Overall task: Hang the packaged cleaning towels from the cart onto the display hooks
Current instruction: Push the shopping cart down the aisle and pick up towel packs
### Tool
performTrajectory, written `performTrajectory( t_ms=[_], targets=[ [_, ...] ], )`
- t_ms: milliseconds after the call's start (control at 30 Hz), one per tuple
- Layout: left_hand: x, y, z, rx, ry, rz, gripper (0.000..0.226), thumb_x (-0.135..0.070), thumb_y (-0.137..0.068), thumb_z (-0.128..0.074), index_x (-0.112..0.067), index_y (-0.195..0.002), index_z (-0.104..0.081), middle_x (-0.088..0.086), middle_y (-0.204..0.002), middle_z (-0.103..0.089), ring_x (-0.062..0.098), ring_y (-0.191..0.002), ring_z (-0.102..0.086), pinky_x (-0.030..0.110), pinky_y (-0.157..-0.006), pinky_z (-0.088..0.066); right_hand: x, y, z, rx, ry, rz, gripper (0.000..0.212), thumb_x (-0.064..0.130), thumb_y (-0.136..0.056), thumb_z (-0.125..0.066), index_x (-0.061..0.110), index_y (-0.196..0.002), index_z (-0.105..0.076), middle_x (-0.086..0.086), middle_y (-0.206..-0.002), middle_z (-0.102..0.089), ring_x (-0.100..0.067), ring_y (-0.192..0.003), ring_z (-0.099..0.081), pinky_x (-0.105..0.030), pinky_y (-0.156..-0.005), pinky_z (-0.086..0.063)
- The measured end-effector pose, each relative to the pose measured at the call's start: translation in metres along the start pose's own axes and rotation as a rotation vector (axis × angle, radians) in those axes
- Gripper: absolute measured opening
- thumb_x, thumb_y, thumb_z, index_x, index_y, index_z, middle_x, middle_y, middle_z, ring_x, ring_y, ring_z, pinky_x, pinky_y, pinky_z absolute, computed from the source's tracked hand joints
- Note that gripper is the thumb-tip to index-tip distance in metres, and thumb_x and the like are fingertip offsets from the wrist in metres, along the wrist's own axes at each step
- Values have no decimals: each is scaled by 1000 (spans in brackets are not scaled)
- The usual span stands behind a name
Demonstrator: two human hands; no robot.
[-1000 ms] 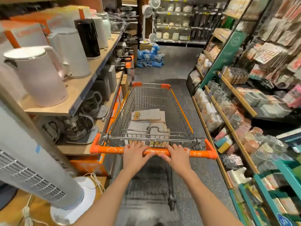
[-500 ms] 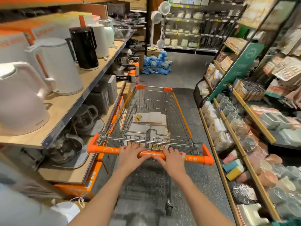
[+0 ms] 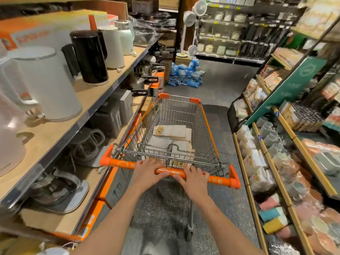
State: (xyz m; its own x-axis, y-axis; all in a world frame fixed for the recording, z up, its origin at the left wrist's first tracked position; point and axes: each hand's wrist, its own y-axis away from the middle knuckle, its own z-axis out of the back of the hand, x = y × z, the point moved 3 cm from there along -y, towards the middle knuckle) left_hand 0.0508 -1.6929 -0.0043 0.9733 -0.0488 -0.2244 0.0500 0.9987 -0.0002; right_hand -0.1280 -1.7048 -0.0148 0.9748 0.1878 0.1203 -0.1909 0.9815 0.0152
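A wire shopping cart [image 3: 207,122] with an orange handle bar [image 3: 219,179] stands in the aisle before me. Flat packaged cleaning towels [image 3: 172,132], pale grey with yellow labels, lie on its bottom. My left hand [image 3: 147,172] grips the handle bar left of its middle. My right hand [image 3: 194,178] grips the bar just beside it. Hanging packaged goods on display hooks [image 3: 331,89] show at the right edge of the view.
Wooden shelves with kettles [image 3: 49,87] and boxed appliances line the left side. Low shelves with mugs [image 3: 268,129], sponges and packaged cloths line the right. A pile of blue packages [image 3: 185,74] lies on the floor ahead, near standing fans [image 3: 189,19].
The cart and I have rolled forward along the aisle. The kettles on the left have slid closer and past. Both hands have stayed on the handle bar.
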Motion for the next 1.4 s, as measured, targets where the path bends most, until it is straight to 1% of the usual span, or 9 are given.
performTrajectory(
  t_ms=[433,567,667,800,867,1000,1167,1300,1400],
  targets=[
    [21,-162,3,69,1,10,54,-72,-86,-28,-43,-122,-54,-15,-120,-54,13,-117,-41,35,-99,-21,-16,-162,10,2,-28,-13,133,79,-41,41,29,-129,-45,3,-128,-51,-21,-120,-43,-40,-98,-25],
    [30,-208,5,5,16,-10,99,-87,-61,11,-44,-122,-53,-16,-117,-55,11,-113,-43,34,-97,-23,-19,-208,12,6,9,-17,128,80,-45,38,31,-129,-45,5,-129,-52,-20,-121,-43,-40,-98,-26],
    [37,-241,4,7,31,-16,104,-89,-57,16,-44,-120,-55,-16,-115,-56,11,-110,-43,33,-95,-23,-20,-239,13,42,36,-17,104,83,-62,17,32,-128,-45,5,-130,-51,-19,-123,-43,-41,-99,-26],
    [40,-280,5,59,9,-1,62,-76,-83,-21,-42,-123,-54,-14,-118,-55,12,-114,-42,34,-95,-22,-26,-280,13,77,27,-7,62,71,-87,-23,31,-129,-45,5,-130,-51,-19,-123,-43,-41,-99,-25],
    [42,-300,5,40,-2,7,75,-81,-76,-9,-42,-123,-54,-14,-117,-55,13,-114,-43,34,-94,-22,-29,-299,14,75,39,-11,68,73,-85,-17,30,-129,-45,4,-129,-51,-20,-121,-44,-41,-99,-26],
    [45,-339,5,2,9,-12,106,-88,-56,16,-43,-123,-54,-14,-117,-56,13,-114,-43,34,-94,-23,-34,-337,18,42,39,2,111,80,-57,26,30,-125,-47,5,-124,-53,-20,-118,-46,-41,-97,-29],
    [44,-388,7,65,14,17,55,-73,-84,-28,-43,-123,-54,-12,-120,-55,13,-117,-42,35,-97,-24,-48,-388,15,78,45,6,62,70,-87,-23,28,-125,-48,4,-124,-53,-20,-118,-45,-41,-97,-27],
    [45,-425,6,29,16,36,84,-85,-69,-4,-43,-121,-55,-14,-118,-56,12,-113,-44,34,-97,-24,-57,-426,17,66,31,26,64,71,-86,-21,26,-123,-49,4,-123,-54,-20,-117,-46,-41,-97,-28],
    [49,-455,3,-12,68,41,97,-90,-60,8,-45,-119,-55,-18,-115,-56,10,-110,-45,35,-99,-24,-63,-455,18,48,0,41,86,76,-72,3,29,-123,-48,6,-122,-55,-18,-116,-46,-41,-98,-28]
  ],
)
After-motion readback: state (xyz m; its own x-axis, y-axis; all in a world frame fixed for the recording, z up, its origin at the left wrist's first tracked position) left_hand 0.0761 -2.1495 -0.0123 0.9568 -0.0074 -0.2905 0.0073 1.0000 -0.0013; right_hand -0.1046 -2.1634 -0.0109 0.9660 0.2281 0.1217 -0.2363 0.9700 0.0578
